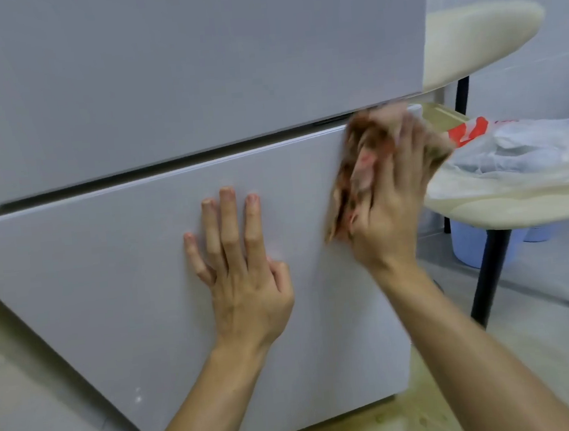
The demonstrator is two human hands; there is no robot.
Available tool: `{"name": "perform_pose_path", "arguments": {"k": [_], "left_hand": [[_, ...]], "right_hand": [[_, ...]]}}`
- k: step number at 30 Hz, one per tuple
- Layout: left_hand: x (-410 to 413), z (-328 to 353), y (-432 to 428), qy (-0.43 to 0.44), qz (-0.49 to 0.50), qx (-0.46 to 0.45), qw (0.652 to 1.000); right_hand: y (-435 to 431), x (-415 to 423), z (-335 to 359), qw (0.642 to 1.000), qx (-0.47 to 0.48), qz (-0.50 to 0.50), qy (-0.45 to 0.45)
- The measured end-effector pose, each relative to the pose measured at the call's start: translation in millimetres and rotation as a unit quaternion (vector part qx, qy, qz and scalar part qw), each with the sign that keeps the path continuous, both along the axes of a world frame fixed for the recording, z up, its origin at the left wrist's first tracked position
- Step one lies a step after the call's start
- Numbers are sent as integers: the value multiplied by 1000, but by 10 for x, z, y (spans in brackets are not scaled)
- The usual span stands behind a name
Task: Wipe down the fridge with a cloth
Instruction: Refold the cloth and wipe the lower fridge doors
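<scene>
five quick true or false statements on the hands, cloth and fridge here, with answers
1. The left hand lies flat on the lower door. True.
2. The left hand holds the cloth. False: the right hand holds it.
3. The cloth is near the lower door's top right corner. True.
4. The upper door stands wide open. False: it is closed, with only a thin gap above the lower door.
5. The plastic bag lies on the floor. False: it sits on a chair beside the fridge.
</scene>
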State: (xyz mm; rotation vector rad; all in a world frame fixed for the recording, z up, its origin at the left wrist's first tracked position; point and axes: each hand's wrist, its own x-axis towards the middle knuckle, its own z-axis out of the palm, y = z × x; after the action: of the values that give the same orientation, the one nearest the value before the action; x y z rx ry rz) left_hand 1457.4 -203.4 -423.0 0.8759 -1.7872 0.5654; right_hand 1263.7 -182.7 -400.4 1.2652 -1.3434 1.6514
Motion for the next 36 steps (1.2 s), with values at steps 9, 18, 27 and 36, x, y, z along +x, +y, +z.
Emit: {"name": "perform_pose_path", "arguments": {"k": [9,18,27,36], "left_hand": [[-258,88,9,39,-4,-16,999],[-239,65,14,26,-17,-1,1000],[-275,78,40,33,-8,-7,999],[-259,62,20,48,-37,-11,998]], "right_hand": [[6,47,-694,998,25,-54,-19],[130,189,-1538,992,122,-32,-13],[-25,-217,98,998,-27,-48,-8],[209,268,-1820,984,148,-24,-95]]}}
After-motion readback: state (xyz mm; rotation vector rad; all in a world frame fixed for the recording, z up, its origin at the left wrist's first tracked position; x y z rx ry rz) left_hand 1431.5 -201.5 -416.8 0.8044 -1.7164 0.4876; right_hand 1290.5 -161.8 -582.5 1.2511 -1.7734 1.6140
